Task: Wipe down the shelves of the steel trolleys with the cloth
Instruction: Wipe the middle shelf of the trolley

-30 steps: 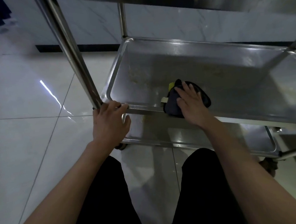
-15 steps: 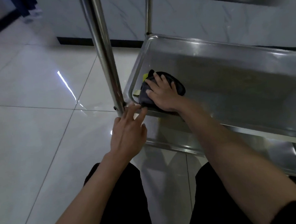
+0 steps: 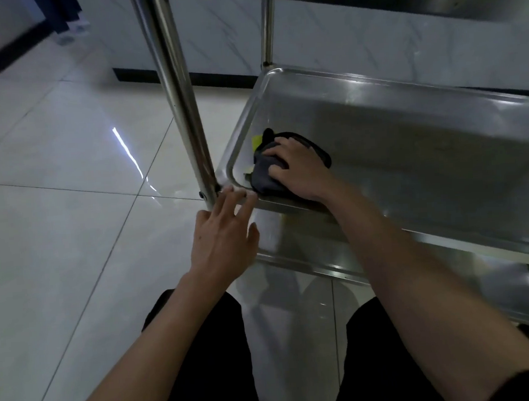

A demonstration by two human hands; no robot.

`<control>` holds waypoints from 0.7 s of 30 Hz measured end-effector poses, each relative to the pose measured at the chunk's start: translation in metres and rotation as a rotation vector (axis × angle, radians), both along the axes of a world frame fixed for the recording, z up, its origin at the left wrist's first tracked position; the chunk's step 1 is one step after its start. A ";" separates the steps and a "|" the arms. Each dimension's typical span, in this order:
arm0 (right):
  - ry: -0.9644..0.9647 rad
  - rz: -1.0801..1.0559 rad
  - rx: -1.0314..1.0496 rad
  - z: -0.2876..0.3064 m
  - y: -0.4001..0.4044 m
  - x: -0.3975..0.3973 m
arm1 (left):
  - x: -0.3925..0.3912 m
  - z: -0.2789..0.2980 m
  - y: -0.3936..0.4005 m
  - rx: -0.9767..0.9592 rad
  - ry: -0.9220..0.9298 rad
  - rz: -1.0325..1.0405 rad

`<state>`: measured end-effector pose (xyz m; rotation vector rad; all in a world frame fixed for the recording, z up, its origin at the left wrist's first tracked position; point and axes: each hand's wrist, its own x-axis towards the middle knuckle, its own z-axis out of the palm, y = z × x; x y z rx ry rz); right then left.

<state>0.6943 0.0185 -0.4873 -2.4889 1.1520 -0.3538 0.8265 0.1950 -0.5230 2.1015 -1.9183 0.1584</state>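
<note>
My right hand lies flat on the cloth, fingers bent lightly over its bunched top, pressing it into the near left corner of the middle shelf. My left hand is released, fingers straight, their tips touching the shelf rim just beside the upright post; I judge it should brace there so the trolley does not roll as I push. To wipe this corner well, I would keep my palm weight even and drag the cloth along the curved wall, since grime likely gathers where floor meets raised lip. The cloth is dark, soft and folded thick, with a yellow-green patch showing at its far edge. The shelf is brushed steel, a shallow tray with rounded corners, dully reflective; the post is a smooth polished tube. A lower shelf sits beneath, above glossy pale floor tiles.
</note>
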 end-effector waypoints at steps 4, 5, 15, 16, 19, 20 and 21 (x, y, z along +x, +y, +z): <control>-0.074 -0.081 -0.022 -0.005 0.008 -0.054 | -0.025 0.014 -0.012 -0.057 0.035 0.028; -0.091 -0.108 -0.018 -0.007 0.009 -0.067 | -0.038 0.017 -0.017 -0.070 0.037 -0.007; -0.072 -0.377 0.051 -0.006 0.016 -0.221 | -0.164 0.022 -0.074 -0.095 0.125 -0.264; -0.080 -0.407 0.055 -0.005 0.018 -0.240 | -0.173 0.021 -0.078 -0.087 0.123 -0.275; -0.110 -0.501 0.050 -0.003 0.025 -0.289 | -0.192 0.019 -0.085 -0.017 0.122 -0.270; -0.115 -0.533 0.050 -0.003 0.026 -0.302 | -0.194 0.018 -0.085 -0.004 0.118 -0.266; -0.108 -0.560 0.048 -0.003 0.026 -0.313 | -0.195 0.017 -0.084 -0.005 0.116 -0.269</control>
